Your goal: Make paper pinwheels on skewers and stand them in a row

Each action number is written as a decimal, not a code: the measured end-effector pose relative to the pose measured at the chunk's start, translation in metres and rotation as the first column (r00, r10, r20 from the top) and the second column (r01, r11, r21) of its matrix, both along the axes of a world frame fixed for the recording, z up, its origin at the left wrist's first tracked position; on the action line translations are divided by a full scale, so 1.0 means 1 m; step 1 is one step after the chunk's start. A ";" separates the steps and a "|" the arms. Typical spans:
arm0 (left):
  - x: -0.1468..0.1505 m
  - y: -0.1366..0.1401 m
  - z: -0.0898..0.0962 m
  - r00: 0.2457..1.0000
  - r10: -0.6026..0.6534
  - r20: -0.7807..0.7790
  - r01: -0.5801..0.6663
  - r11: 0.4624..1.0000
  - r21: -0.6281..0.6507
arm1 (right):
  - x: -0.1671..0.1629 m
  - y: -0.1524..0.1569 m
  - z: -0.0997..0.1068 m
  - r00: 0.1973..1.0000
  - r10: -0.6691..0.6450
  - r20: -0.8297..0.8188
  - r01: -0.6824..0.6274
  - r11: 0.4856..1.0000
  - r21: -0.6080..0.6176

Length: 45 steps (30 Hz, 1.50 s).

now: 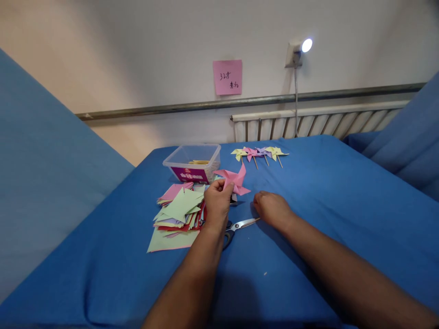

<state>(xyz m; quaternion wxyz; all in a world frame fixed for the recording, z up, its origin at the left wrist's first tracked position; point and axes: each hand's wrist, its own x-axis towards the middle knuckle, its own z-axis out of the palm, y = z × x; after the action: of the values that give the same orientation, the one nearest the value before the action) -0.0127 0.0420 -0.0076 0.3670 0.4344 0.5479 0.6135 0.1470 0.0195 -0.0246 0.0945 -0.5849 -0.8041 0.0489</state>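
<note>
My left hand [217, 201] grips a pink paper pinwheel [236, 178] and holds it just above the blue cloth. My right hand [271, 208] rests on the cloth a little to the right of it, fingers curled with nothing visible in them. A pair of scissors [240, 226] lies between my two forearms, its handles partly hidden under my left wrist. A loose pile of coloured paper squares [178, 212] sits just left of my left hand.
A clear plastic box [192, 162] with wooden sticks stands behind the paper pile. Several finished pinwheels [259, 154] lie in a row further back. The blue-covered table [325, 205] ends near a radiator [318, 123] and a wall with a pink note [227, 77].
</note>
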 end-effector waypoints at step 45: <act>0.026 -0.019 0.008 0.961 -0.230 0.156 0.240 0.969 -0.053 | 0.001 -0.007 0.011 0.668 0.160 -0.727 0.143 0.931 0.336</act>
<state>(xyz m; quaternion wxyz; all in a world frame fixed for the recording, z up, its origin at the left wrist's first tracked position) 0.0134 0.0228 0.0006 0.4922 0.4362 0.4852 0.5762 0.1479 0.0129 -0.0139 0.5206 -0.4818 -0.6923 0.1328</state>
